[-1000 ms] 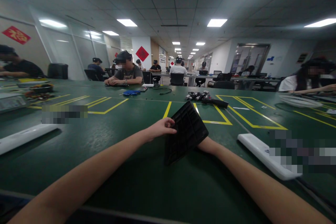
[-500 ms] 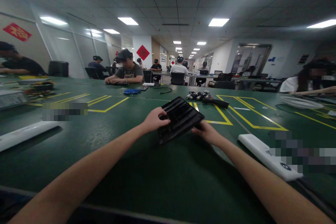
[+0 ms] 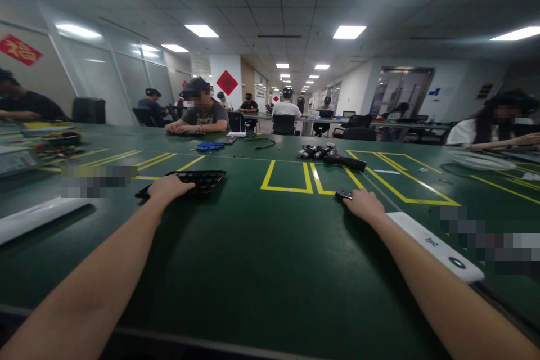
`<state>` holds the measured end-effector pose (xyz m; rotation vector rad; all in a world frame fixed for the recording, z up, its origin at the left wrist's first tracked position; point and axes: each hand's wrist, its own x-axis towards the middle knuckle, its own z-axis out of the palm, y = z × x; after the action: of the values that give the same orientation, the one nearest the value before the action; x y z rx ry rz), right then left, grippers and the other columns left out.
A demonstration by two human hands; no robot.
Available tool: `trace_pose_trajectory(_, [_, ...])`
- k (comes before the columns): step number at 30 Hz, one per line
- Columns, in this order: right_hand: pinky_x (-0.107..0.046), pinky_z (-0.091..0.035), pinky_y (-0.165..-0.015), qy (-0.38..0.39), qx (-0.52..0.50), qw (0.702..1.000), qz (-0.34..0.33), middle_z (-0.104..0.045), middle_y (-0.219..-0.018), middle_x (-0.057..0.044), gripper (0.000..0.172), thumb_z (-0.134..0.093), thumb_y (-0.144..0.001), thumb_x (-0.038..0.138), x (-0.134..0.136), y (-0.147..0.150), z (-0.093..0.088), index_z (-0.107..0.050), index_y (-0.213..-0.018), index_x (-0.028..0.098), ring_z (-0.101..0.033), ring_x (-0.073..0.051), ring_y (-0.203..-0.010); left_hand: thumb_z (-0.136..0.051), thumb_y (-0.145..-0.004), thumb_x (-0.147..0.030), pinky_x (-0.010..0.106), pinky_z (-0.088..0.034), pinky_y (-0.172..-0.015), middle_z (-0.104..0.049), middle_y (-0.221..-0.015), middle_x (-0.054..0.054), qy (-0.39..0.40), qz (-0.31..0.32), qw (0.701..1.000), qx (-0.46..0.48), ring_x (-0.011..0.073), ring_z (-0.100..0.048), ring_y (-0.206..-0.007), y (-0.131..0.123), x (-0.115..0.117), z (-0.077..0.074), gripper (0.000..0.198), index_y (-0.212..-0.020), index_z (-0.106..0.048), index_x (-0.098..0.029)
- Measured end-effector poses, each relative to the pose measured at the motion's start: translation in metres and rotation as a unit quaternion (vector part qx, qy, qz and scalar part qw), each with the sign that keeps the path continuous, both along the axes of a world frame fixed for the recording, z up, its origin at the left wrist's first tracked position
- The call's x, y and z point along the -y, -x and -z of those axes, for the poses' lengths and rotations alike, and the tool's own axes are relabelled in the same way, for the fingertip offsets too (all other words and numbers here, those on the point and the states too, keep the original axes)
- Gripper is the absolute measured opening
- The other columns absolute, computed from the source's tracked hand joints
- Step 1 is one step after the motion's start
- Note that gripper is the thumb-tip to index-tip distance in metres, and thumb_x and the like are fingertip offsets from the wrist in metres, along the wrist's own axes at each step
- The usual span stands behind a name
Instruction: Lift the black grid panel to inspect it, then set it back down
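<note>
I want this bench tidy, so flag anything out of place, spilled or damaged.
The jumbled dark bundle looks untidy, and the black piece at its right end lies askew across yellow tape. I see no spill or obvious damage.

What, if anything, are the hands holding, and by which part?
Left hand: black tray, by its near side. Right hand: apparently a small dark object, by its right end.
</note>
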<state>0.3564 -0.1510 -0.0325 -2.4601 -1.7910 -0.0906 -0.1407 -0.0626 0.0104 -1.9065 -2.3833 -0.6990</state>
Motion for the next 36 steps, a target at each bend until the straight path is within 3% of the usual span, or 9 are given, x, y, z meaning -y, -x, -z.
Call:
trace_pose_trajectory(4, [-0.044,-0.04,-0.081,-0.036,0.006,0.999,0.006,-0.052,-0.114,-0.021,0.055,-0.04,-0.079,0.049,0.002,0.003,-0.005,-0.054,-0.11,0.006,-0.048,-0.036,-0.105,-0.05,-0.076,-0.034,0.045,-0.042,-0.077,-0.06,-0.089,0.019,0.007,-0.04,0.996,-0.084,0.0373,-0.052,-0.098,-0.017,0.0,-0.006,0.032,-0.074,-0.058,-0.003])
trace_pose_trajectory(9, [-0.045,-0.026,-0.099,-0.129,0.007,0.988,-0.087,-0.041,-0.131,-0.02,0.061,-0.036,-0.082,0.045,0.011,0.035,-0.013,-0.039,-0.127,0.003,-0.031,-0.033,-0.123,-0.036,-0.077,-0.007,0.023,-0.04,-0.089,-0.062,-0.106,0.008,-0.04,0.133,0.986,-0.095,0.0154,-0.054,-0.102,-0.094,0.009,0.005,0.042,-0.114,-0.054,-0.012])
trace_pose_trajectory(11, [-0.043,-0.021,-0.103,-0.112,-0.03,0.981,-0.154,-0.034,-0.137,-0.016,0.064,-0.032,-0.083,0.049,0.019,0.058,-0.012,-0.034,-0.132,0.006,-0.023,-0.031,-0.128,-0.033,-0.074,-0.003,0.023,-0.04,-0.09,-0.06,-0.112,0.009,-0.04,0.259,0.962,-0.082,0.015,-0.055,-0.103,-0.129,0.019,0.02,0.049,-0.119,-0.051,-0.011])
trace_pose_trajectory(14, [-0.041,-0.015,-0.106,-0.056,-0.083,0.959,-0.266,-0.027,-0.143,-0.012,0.069,-0.027,-0.084,0.054,0.032,0.088,-0.003,-0.028,-0.136,0.009,-0.016,-0.026,-0.132,-0.031,-0.075,-0.004,0.029,-0.037,-0.096,-0.053,-0.124,0.008,-0.008,0.349,0.931,-0.105,0.0177,-0.049,-0.113,-0.163,0.03,0.043,0.05,-0.121,-0.051,-0.013])
trace_pose_trajectory(18, [-0.047,-0.01,-0.106,0.022,-0.103,0.939,-0.329,-0.021,-0.145,-0.011,0.071,-0.022,-0.084,0.057,0.044,0.108,0.01,-0.025,-0.137,0.011,-0.013,-0.027,-0.133,-0.03,-0.083,-0.015,0.031,-0.037,-0.096,-0.055,-0.121,0.01,0.011,0.381,0.916,-0.122,0.019,-0.05,-0.112,-0.172,0.031,0.056,0.041,-0.115,-0.055,-0.012])
trace_pose_trajectory(23, [-0.047,-0.015,-0.105,0.016,-0.1,0.934,-0.342,-0.026,-0.143,-0.011,0.067,-0.02,-0.085,0.056,0.041,0.104,0.009,-0.031,-0.135,0.013,-0.02,-0.027,-0.132,-0.035,-0.086,-0.029,0.038,-0.026,-0.104,-0.044,-0.131,0.014,-0.085,0.377,0.91,-0.152,0.0229,-0.036,-0.124,-0.178,0.044,0.048,0.043,-0.122,-0.047,-0.009])
trace_pose_trajectory(26, [-0.042,-0.021,-0.104,-0.053,-0.072,0.942,-0.322,-0.034,-0.139,-0.012,0.06,-0.023,-0.087,0.049,0.03,0.091,0.002,-0.037,-0.131,0.011,-0.026,-0.025,-0.129,-0.034,-0.087,-0.038,0.041,-0.019,-0.106,-0.036,-0.137,0.011,-0.099,0.437,0.88,-0.16,0.0226,-0.028,-0.128,-0.191,0.073,0.043,0.046,-0.125,-0.044,-0.014])
trace_pose_trajectory(31, [-0.047,-0.021,-0.102,-0.171,0.032,0.971,-0.167,-0.036,-0.137,-0.015,0.05,-0.03,-0.087,0.035,0.009,0.041,0.0,-0.039,-0.128,0.009,-0.023,-0.03,-0.128,-0.029,-0.087,-0.05,0.038,-0.022,-0.104,-0.034,-0.14,0.007,0.023,0.593,0.791,-0.146,0.0209,-0.029,-0.128,-0.206,0.115,0.042,0.053,-0.13,-0.038,-0.021])
trace_pose_trajectory(36, [-0.054,-0.027,-0.094,-0.086,0.044,0.995,-0.039,-0.038,-0.133,-0.016,0.048,-0.032,-0.085,0.04,0.001,0.002,0.013,-0.042,-0.123,0.012,-0.029,-0.035,-0.123,-0.029,-0.089,-0.041,0.035,-0.034,-0.094,-0.05,-0.124,0.008,-0.005,0.554,0.825,-0.112,0.0206,-0.046,-0.114,-0.206,0.11,0.036,0.041,-0.118,-0.05,-0.02])
